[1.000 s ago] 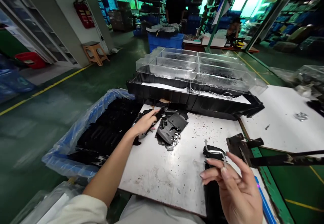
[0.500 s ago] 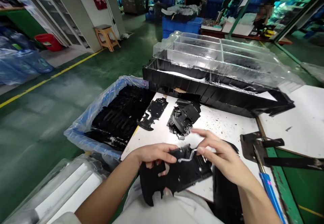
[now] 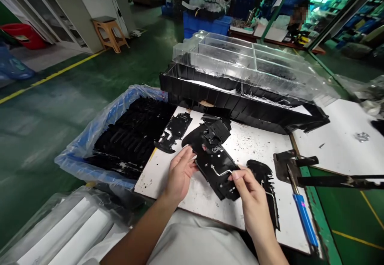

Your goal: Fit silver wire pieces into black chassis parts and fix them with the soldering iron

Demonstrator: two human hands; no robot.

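Note:
A black plastic chassis plate point(image 3: 217, 163) is tilted over the white tabletop, its broad curved end at the upper left. My left hand point(image 3: 180, 175) grips its left edge, thumb on top and fingers partly behind. My right hand point(image 3: 249, 189) is closed on its lower right end, thumb near one end of a thin bent metal rod point(image 3: 221, 173) lying across the plate. Behind it, partly covered, sit black plastic parts point(image 3: 222, 127). Another chassis plate point(image 3: 175, 131) lies to the left, and more black parts point(image 3: 261, 173) lie by my right wrist.
A blue lined crate point(image 3: 70, 163) full of black parts stands left of the table point(image 3: 156, 181). Clear divided trays point(image 3: 225, 55) rest on a black tray point(image 3: 204, 95) at the back. On the right are a blue-handled tool point(image 3: 305, 219) and a dark metal bracket point(image 3: 285, 167).
The chassis plate has moved from above my lap forward over the table and turned, its curved end swinging from lower left to upper left. Both hands have shifted their grip on it.

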